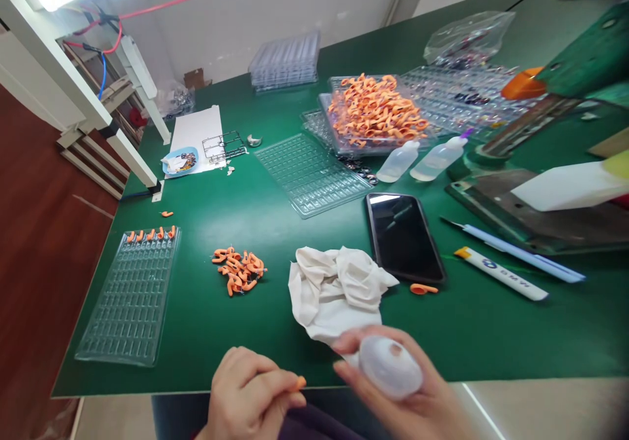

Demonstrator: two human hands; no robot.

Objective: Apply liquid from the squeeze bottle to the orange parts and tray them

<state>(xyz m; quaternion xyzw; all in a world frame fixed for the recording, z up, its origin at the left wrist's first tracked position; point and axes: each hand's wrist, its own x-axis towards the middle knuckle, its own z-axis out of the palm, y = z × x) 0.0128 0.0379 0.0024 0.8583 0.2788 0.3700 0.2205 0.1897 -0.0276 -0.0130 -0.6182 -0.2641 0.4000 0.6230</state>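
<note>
L hand [248, 391] is clenched round a small orange piece [299, 382], only its tip shown between thumb and forefinger, just off the near edge of the green mat [275, 217]. R hand [407, 394] is wrapped round a small translucent squeeze bottle [390, 366], base toward the camera, nozzle hidden, so it cannot be told where it aims. Both are held below the near edge, close together, not touching.

For the step in hand, judged: piece should be pinched near its end so the working face stays exposed, bottle tilted slowly w/ light squeeze, and the crumpled white cloth [337, 289] kept just ahead for wiping.

Edges/room: cloth lies at the near edge, centre. Phone [403, 237] sits just beside it to the right, a stray orange piece [422, 289] near its near corner. Small orange pile [240, 270] lies left of the cloth; clear cell tray [130, 296] at the near left corner, a few orange pieces in its far row. Open mat is left between pile, tray and cloth, and along the near edge right of the phone. Pens [506, 263] and press base [540, 211] crowd the right edge. Heaped tray of orange pieces [376, 109] and two spare bottles [422, 160] stand toward the far edge.
</note>
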